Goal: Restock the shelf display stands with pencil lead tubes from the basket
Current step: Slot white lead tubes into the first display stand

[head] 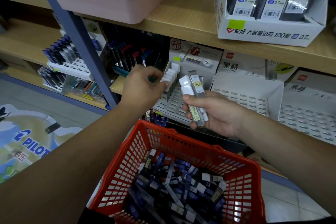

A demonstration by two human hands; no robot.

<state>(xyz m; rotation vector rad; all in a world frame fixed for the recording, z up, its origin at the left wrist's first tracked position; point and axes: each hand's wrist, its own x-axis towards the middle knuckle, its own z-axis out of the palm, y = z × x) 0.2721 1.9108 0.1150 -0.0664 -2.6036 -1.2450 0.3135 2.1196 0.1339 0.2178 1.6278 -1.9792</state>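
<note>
Right hand (218,114) grips spare tubes (195,85) close to the stand (174,103) so the left hand (143,85), pinching one, can slot it.

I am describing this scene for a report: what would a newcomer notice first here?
First the red basket, low in the middle, heaped with pencil lead tubes. Above it the right hand grips a few tubes, while the blurred left hand meets a white-capped row in the display stand.

Above a red mesh basket (131,151), the left hand (143,85) pinches a white-capped tube (164,79) at a white slotted stand (172,104); the right hand (218,114) grips several clear tubes (195,94).
</note>
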